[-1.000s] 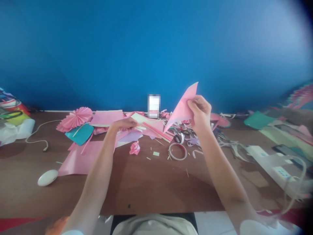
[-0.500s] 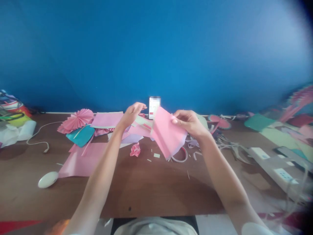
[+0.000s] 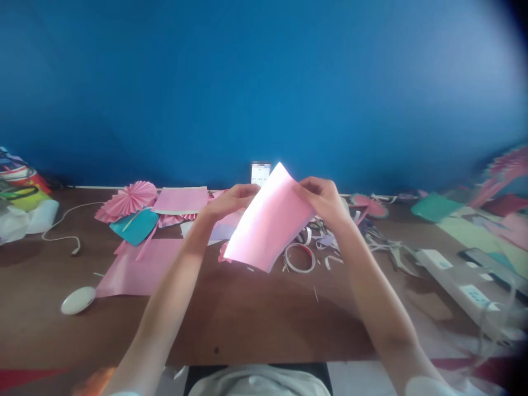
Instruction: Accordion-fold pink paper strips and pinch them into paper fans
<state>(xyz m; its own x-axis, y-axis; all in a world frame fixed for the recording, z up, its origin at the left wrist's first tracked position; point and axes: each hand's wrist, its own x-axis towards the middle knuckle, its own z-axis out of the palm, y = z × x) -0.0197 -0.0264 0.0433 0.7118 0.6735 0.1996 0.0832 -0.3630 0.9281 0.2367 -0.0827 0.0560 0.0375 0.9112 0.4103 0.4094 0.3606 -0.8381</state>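
A pink sheet of paper (image 3: pixel 268 223) is held up, tilted, over the middle of the table, with a bright glare along its left side. My right hand (image 3: pixel 324 198) pinches its upper right edge between thumb and fingers. At the sheet's upper left edge is my left hand (image 3: pixel 235 199), its fingers closed and their tips hidden behind the paper. A phone (image 3: pixel 260 171) with a lit screen stands behind the sheet. Just below the sheet's right corner lies a roll of tape (image 3: pixel 300 258). Crumpled pink paper (image 3: pixel 223 252) shows at its left corner.
Pink paper fans (image 3: pixel 134 198), a teal piece (image 3: pixel 136 226) and a large pink sheet (image 3: pixel 138 269) lie left, near a white mouse (image 3: pixel 78 300). Scissors (image 3: pixel 402 258), a power strip (image 3: pixel 474 297) and green paper (image 3: pixel 437 207) are on the right. A blue wall (image 3: pixel 264 82) rises behind.
The pink sheet has turned and spread out leftward, now covering the small scraps on the table. My left hand has moved right and down to the sheet's edge, its fingers closing there.
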